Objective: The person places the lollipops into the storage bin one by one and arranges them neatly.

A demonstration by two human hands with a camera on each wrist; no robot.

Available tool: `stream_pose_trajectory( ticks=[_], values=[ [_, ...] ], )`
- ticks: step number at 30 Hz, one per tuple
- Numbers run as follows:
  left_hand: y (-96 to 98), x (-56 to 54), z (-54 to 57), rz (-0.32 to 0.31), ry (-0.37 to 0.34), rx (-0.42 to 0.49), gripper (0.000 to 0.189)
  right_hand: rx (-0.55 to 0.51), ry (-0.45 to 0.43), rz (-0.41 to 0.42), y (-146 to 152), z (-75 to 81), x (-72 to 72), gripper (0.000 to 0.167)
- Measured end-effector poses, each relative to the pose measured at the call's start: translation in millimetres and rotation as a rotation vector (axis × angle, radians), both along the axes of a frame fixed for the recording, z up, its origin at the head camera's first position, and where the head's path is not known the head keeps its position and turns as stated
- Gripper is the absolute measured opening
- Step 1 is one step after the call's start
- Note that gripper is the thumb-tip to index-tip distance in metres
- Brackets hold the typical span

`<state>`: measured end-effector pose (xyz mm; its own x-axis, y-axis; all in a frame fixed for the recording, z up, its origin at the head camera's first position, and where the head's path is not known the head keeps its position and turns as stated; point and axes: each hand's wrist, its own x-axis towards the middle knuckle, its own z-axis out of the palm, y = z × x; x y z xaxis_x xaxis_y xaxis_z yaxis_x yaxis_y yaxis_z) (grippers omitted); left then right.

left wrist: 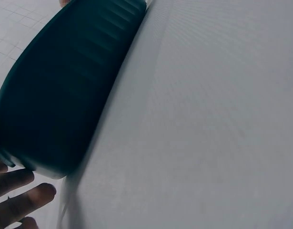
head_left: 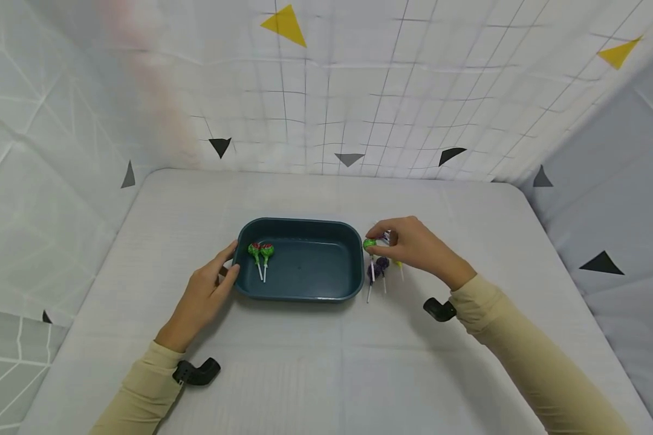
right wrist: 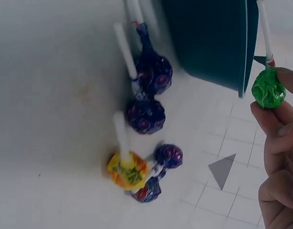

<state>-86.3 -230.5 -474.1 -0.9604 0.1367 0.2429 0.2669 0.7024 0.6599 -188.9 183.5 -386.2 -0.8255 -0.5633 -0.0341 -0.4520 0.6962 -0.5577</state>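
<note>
A green-wrapped lollipop [right wrist: 268,89] is pinched by its head between the thumb and fingers of my right hand [head_left: 412,244], just beyond the right rim of a dark teal tray [head_left: 305,298]. Its white stick hangs down in the head view. My left hand [head_left: 205,297] rests its fingers against the tray's left end, the fingers fairly straight. Inside the tray, at its left side, lie two green and red lollipops [head_left: 267,251], side by side. Below my right hand are several purple lollipops [right wrist: 146,116] and one yellow lollipop [right wrist: 128,170] on the table.
The table [head_left: 283,374] has a white cloth cover. White sheets with grid lines and yellow and dark triangles [head_left: 285,25] hang behind and at the sides. A black wrist device [head_left: 197,371] is strapped to each sleeve.
</note>
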Motion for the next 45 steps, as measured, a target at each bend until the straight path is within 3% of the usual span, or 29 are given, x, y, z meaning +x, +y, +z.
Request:
stream_pose_trajectory(
  ticks=[22, 45],
  values=[
    [-0.5, 0.3, 0.2, 0.000, -0.009, 0.002, 0.053, -0.073, -0.064, 0.053, -46, 2.1, -5.5, 0.018],
    [-1.1, -0.2, 0.3, 0.002, -0.004, 0.009, 0.053, -0.079, -0.013, 0.097, -85, -0.1, -16.2, 0.018]
  ],
)
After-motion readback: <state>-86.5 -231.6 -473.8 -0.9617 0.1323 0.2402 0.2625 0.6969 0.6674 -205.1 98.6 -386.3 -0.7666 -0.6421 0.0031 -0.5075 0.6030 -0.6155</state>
